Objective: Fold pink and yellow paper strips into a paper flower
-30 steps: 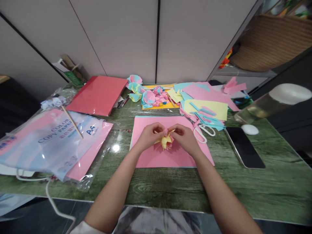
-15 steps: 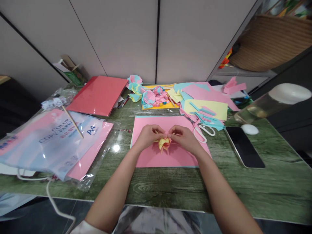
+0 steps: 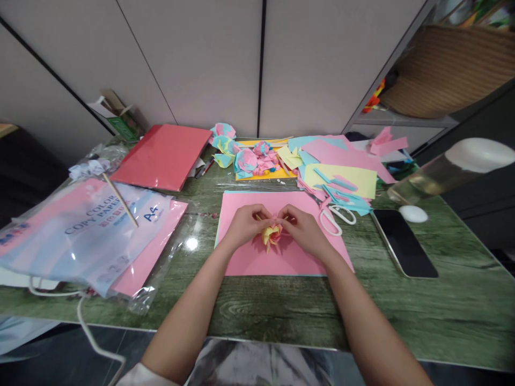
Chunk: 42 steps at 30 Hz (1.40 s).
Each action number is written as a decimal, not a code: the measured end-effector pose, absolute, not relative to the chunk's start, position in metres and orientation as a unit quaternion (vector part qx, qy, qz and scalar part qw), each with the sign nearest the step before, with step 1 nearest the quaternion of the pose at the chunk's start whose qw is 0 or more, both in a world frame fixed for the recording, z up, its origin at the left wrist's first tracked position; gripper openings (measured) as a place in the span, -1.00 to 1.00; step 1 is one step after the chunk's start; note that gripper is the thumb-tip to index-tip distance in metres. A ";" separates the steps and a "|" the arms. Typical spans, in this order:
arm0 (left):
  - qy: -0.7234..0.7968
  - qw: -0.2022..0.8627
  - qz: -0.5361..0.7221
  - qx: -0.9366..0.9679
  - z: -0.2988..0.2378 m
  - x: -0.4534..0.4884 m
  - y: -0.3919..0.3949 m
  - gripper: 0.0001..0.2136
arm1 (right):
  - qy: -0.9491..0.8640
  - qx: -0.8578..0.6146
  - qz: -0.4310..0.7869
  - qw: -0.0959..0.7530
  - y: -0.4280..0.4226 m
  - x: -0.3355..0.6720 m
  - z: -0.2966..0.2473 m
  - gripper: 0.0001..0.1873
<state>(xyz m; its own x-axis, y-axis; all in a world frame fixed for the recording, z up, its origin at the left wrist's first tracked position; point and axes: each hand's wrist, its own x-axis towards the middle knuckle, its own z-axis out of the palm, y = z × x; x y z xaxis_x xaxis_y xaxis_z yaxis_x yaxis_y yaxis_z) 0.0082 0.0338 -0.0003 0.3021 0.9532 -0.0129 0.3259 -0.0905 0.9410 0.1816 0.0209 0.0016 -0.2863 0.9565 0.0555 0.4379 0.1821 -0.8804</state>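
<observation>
A yellow and pink paper flower (image 3: 272, 236) is held between my two hands, over a stack of pink paper (image 3: 249, 262) with a blue edge showing beneath. My left hand (image 3: 248, 222) pinches its left side with thumb and forefinger. From the right, my right hand (image 3: 300, 225) pinches the flower in the same way, the fingertips of both hands almost meeting. The fingers hide the flower's upper part. White-handled scissors (image 3: 332, 224) lie just right of my right hand, at the edge of the pink stack.
Paper flowers (image 3: 246, 161) and cut paper sheets (image 3: 341, 179) line the back. A phone (image 3: 403, 242) and a bottle (image 3: 450, 166) stand or lie at right. On the left are a bag of copy paper (image 3: 104, 230) and a red folder (image 3: 164, 155).
Almost nothing has moved. Both hands keep their pinch, and the flower has tilted slightly so more of its yellow petals show.
</observation>
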 end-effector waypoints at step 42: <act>0.448 0.536 0.200 0.687 0.008 -0.004 0.034 -0.85 | -0.644 -0.490 0.543 0.224 0.024 0.192 0.003 -0.74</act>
<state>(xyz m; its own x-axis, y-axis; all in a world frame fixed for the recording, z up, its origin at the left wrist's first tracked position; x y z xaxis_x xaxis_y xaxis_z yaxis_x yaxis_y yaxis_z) -0.0036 0.0343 0.0084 0.5196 0.8294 -0.2051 0.4010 -0.0247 0.9158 0.1919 0.0239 0.0033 -0.4199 0.8742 -0.2440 0.3874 -0.0705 -0.9192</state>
